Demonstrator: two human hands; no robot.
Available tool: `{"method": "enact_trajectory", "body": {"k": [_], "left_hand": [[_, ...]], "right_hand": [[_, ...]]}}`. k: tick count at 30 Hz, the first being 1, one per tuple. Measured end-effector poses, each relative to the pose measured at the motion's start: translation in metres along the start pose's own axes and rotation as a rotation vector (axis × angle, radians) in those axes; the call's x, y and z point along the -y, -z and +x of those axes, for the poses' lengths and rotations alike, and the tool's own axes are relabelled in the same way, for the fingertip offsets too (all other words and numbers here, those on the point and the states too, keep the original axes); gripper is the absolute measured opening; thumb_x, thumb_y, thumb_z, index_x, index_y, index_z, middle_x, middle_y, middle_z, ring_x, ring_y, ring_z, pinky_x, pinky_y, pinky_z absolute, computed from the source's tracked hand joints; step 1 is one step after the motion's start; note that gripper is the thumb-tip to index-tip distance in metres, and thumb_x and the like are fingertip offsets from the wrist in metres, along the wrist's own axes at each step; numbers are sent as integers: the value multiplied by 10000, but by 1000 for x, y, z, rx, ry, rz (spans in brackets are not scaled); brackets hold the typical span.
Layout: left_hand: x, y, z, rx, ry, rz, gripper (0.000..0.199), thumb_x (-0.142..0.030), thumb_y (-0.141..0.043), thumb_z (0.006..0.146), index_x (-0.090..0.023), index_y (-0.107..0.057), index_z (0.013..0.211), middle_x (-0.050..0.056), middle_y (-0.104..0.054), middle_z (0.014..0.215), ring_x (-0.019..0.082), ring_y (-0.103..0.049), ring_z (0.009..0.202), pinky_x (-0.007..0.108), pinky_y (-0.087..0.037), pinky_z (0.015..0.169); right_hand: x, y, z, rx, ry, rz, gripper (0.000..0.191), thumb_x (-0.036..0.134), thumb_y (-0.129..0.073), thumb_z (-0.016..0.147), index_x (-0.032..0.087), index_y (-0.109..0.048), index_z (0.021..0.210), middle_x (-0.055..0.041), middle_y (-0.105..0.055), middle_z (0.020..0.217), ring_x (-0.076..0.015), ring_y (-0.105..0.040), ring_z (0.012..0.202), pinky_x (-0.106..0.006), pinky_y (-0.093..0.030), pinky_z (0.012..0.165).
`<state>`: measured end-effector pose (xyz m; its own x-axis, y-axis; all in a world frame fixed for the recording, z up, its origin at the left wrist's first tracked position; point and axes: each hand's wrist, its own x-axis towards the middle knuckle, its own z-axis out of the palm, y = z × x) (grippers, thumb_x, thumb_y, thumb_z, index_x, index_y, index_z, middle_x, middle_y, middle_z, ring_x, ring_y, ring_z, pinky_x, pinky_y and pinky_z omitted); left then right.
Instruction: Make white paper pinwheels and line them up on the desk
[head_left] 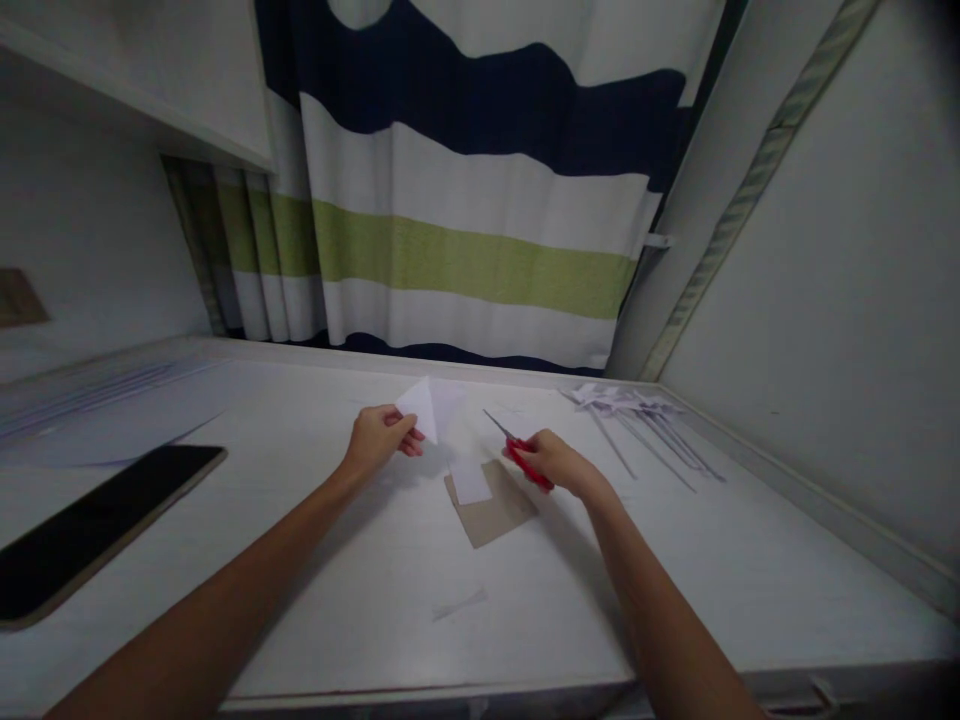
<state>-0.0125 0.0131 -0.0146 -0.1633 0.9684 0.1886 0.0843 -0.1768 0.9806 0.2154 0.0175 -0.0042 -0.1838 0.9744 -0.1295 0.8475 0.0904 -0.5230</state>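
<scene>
My left hand [381, 438] pinches a folded piece of white paper [420, 405] by its lower left part, held above the table. In my right hand [559, 462] is a pair of scissors with red handles [529, 464]; the blades point up and to the left, toward the paper but apart from it. Below and between my hands, a brown piece of card [501, 508] lies on the table with a small white paper piece [470, 482] partly over it.
Several thin sticks with white paper tops [630, 410] lie at the back right. A dark tablet or phone [97, 530] rests at the left, near white paper sheets [112, 410]. A paper scrap [459, 605] sits toward the front edge. Behind the white table [337, 620] hangs a striped curtain [472, 240].
</scene>
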Motion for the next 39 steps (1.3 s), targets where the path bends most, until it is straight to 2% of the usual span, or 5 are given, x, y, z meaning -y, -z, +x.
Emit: {"method": "enact_trajectory", "body": {"k": [17,24,29,34,39], "left_hand": [[11,-42,-34,482,252,162,342,-192,-412,754,-119,-515,436,5,-472,266,56,-351,207,154,-233,263],[12,-45,-34,473,182,95,324,-289,-445,758,-123,-557,503,35,-549,402,77,-434,322,179,-306,342],[10,-37,-31,567,-286,438,305,-348,-396,789,-153,-630,780,89,-629,896,166,-560,798,257,-423,693],[15,-21,-24,901,-353,837,391,-378,-235,853,-297,-379,1208,28,-341,1317,201,-300,1192,435,-126,972],[20,-6,-9,900,-294,972,439,-425,-178,854,-296,-277,1261,36,-273,1343,206,-258,1219,453,-67,974]], "right_hand": [[-18,-18,22,-345,-35,-338,296,270,-372,813,73,-590,853,-209,-539,994,-266,-467,972,-328,-321,777],[-8,-22,25,-95,247,87,391,418,-379,766,111,-558,603,2,-475,524,-84,-393,481,-208,-280,456],[-18,-13,28,-183,223,95,215,275,-447,708,104,-562,649,-2,-483,582,-81,-388,521,-200,-276,476],[-24,-1,23,-122,235,50,181,240,-472,685,104,-578,632,-6,-501,554,-86,-404,512,-207,-280,481],[-19,-2,18,151,407,-3,148,216,-499,685,112,-601,664,6,-527,556,-76,-420,503,-193,-290,470]]}}
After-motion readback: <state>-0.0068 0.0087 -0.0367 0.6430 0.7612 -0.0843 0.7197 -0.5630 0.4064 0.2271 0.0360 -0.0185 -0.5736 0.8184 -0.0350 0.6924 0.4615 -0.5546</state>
